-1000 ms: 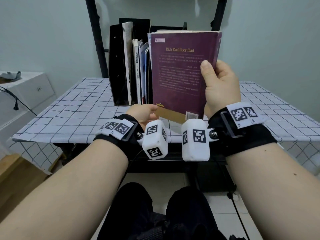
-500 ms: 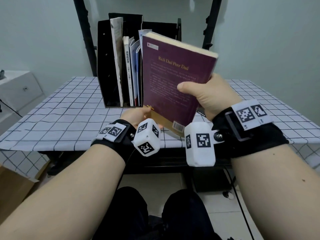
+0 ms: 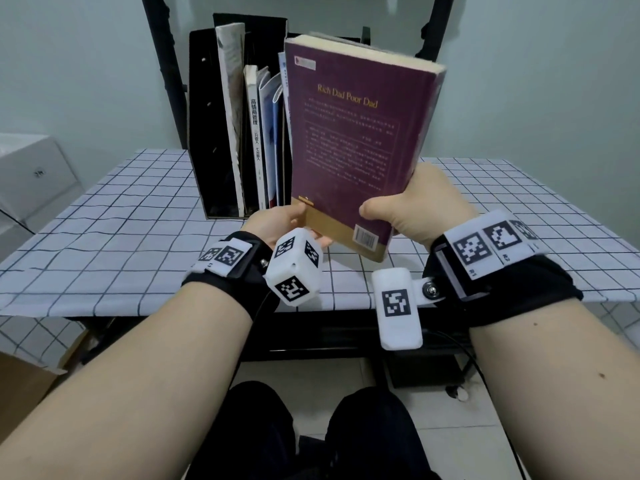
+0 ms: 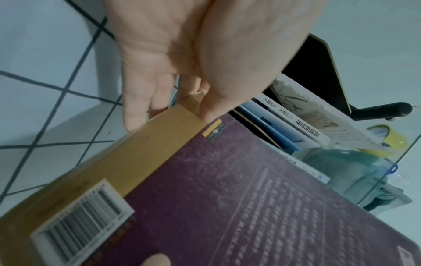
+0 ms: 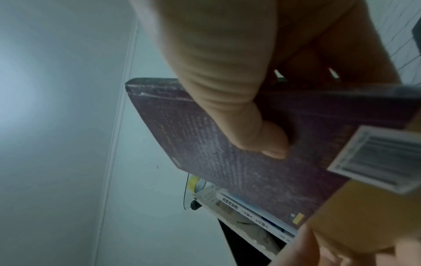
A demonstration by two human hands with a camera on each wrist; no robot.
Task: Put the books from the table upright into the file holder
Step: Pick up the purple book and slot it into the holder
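A purple book [image 3: 356,133] titled "Rich Dad Poor Dad" stands nearly upright in the air, just in front of the black file holder [image 3: 199,133]. My right hand [image 3: 398,206] grips its lower right edge, thumb on the back cover [image 5: 227,153]. My left hand [image 3: 301,220] pinches the gold lower left corner [image 4: 159,144], thumb on the cover and fingers [image 4: 136,117] under the bottom edge. Several books [image 3: 254,133] stand upright in the holder, to the left of the purple one. The holder's right slots are hidden behind it.
The table [image 3: 121,230] has a white cloth with a black grid. Two black poles [image 3: 162,64] rise behind the holder. A white cabinet [image 3: 31,174] stands at the left, a cardboard box [image 3: 24,386] below it. A yellow tape roll [image 4: 382,136] lies behind the holder.
The purple book tilted and then came back nearly upright. My right hand slid from its upper edge down to the lower right edge. My left hand kept the lower left corner.
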